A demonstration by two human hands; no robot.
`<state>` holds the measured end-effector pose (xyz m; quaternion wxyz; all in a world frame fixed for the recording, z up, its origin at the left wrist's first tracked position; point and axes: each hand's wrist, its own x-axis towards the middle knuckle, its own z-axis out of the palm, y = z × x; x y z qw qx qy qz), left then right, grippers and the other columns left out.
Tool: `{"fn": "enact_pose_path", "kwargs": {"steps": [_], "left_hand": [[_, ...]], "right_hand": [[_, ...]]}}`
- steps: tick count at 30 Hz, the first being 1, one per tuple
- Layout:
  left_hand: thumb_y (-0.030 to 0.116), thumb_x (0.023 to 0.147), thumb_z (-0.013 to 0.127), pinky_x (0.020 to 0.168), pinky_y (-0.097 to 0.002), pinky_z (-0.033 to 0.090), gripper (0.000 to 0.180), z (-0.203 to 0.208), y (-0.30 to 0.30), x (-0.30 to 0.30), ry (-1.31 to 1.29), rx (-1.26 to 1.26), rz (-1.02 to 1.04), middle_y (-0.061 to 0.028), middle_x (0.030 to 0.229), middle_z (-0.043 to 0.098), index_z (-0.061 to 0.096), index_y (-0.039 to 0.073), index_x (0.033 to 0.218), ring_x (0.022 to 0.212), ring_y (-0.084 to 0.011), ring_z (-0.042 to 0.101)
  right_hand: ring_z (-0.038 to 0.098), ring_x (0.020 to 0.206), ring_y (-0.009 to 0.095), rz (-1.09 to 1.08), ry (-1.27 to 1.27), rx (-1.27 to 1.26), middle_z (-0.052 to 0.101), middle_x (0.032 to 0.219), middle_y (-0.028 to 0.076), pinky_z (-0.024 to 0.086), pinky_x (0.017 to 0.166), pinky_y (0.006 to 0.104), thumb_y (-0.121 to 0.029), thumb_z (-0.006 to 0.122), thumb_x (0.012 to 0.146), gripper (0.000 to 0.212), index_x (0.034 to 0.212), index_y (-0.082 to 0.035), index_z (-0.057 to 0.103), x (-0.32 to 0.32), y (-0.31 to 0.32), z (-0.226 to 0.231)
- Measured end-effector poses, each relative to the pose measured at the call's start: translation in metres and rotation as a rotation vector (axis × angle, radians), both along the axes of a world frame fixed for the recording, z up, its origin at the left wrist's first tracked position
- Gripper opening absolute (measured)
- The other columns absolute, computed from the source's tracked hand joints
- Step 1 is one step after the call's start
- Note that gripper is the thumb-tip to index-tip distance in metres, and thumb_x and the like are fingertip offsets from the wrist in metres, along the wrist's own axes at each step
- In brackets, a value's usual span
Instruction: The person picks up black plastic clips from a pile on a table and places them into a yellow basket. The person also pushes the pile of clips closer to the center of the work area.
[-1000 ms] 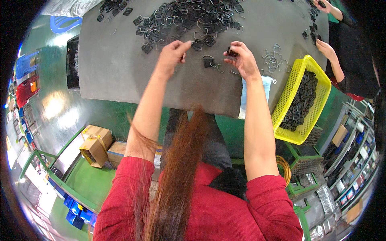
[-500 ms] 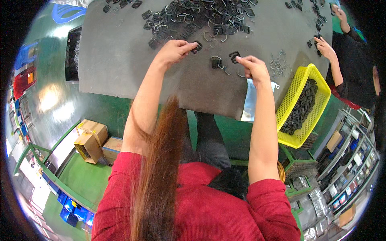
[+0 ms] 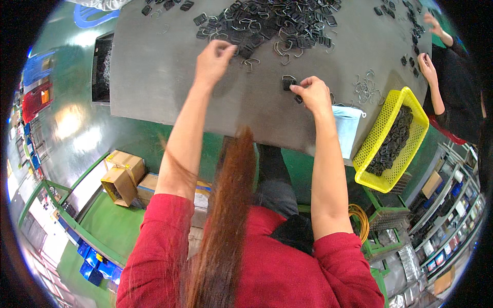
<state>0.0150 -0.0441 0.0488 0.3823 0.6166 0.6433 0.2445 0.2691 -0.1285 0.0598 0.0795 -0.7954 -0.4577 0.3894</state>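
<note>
A heap of black plastic buckles with bent wire loops lies on the grey table. At the heap's near left edge is my left hand, slightly blurred. Its fingers are curled together, and what they hold, if anything, I cannot make out. My right hand pinches a small black buckle between thumb and fingers, low over the table. Touching or just beyond those fingertips lies another black buckle with a wire loop. Loose wire loops lie to the right of that hand.
A yellow perforated basket holding many black buckles sits at the table's right edge. Beside my right forearm lies a light blue pouch. At the far right, another person's hands work among more buckles. Cardboard boxes stand at lower left.
My left hand has gone up and left to the heap; the buckle seen in its fingers is no longer plain. The right hand's buckle has come down beside the looped one. The view has shifted slightly.
</note>
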Motion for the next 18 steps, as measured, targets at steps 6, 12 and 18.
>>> {"fn": "enact_pose_path", "kwargs": {"steps": [6,12,18], "left_hand": [[0.033,0.073,0.071,0.07,-0.0405,0.049,0.035,-0.013,-0.007,0.055,0.274,0.081,-0.103,-0.0139,0.088,0.065,0.058,0.004,0.087,0.081,-0.0324,0.062],[0.03,0.071,0.074,0.061,-0.0277,0.043,0.026,0.011,0.009,0.005,0.066,-0.139,-0.14,-0.0034,0.065,0.057,0.068,0.006,0.08,0.063,-0.0131,0.052],[0.038,0.075,0.07,0.072,-0.0372,0.048,0.039,-0.011,0.035,-0.05,0.119,0.117,0.208,-0.0125,0.089,0.063,0.063,0.009,0.101,0.08,-0.0273,0.061]], "right_hand": [[0.062,0.068,0.022,-0.12,0.113,-0.007,0.065,0.077,0.009,0.049,0.061,0.0327,-0.029,0.075,0.071,0.03,0.082,-0.003,0.065,-0.022,0.008,0.005],[0.044,0.049,0.002,-0.49,0.636,-0.087,0.054,0.066,-0.007,0.035,0.044,0.0165,-0.026,0.074,0.076,0.017,0.081,-0.012,0.065,0.015,0.013,0.026],[0.051,0.057,0.005,-0.568,0.703,-0.069,0.058,0.074,-0.004,0.037,0.044,0.017,-0.023,0.071,0.078,0.021,0.091,-0.01,0.063,0.028,-0.001,0.016]]}}
